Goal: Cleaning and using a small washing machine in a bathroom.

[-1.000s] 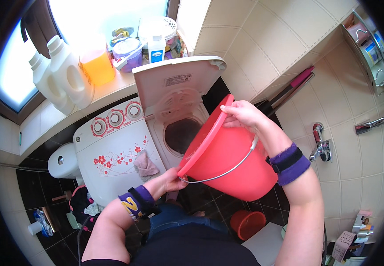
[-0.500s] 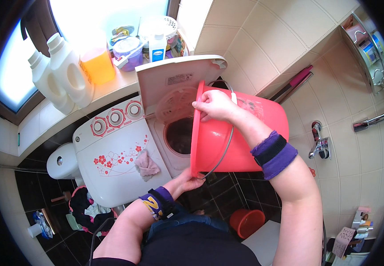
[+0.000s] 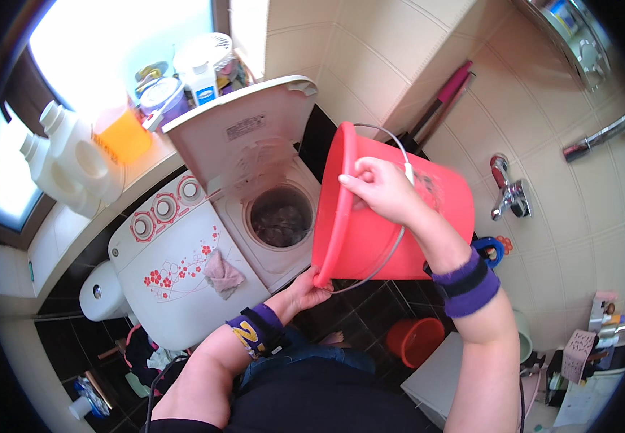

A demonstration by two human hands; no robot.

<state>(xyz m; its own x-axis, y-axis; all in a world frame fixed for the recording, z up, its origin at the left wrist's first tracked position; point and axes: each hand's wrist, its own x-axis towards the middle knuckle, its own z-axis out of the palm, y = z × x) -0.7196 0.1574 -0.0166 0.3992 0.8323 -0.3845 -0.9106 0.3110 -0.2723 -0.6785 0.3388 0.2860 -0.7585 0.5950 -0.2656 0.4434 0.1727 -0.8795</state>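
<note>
A large pink-red bucket (image 3: 370, 242) is tipped on its side, its mouth turned left toward the washing machine. My left hand (image 3: 307, 290) grips the lower part of its rim. Near the upper rim, my right hand (image 3: 383, 189) holds the bucket with curled fingers, the thumb at the rim. The wire handle (image 3: 388, 261) hangs loosely around the bucket. Left of the bucket is the white washing machine (image 3: 175, 296), with its tub lid (image 3: 244, 137) raised. Dark wet-looking laundry (image 3: 281, 225) lies in the round tub opening. The bucket's inside is hidden from view.
A pinkish cloth (image 3: 222, 274) rests on the machine top. White jugs (image 3: 81, 159) and an orange-filled container (image 3: 121, 133) line the windowsill. A wall tap (image 3: 511, 191) is at right. A smaller red bucket (image 3: 415, 343) stands on the dark tiled floor.
The bucket has moved right, away from the tub opening, with both hands still on it. The tub and its laundry now show more fully. The whole view has shifted.
</note>
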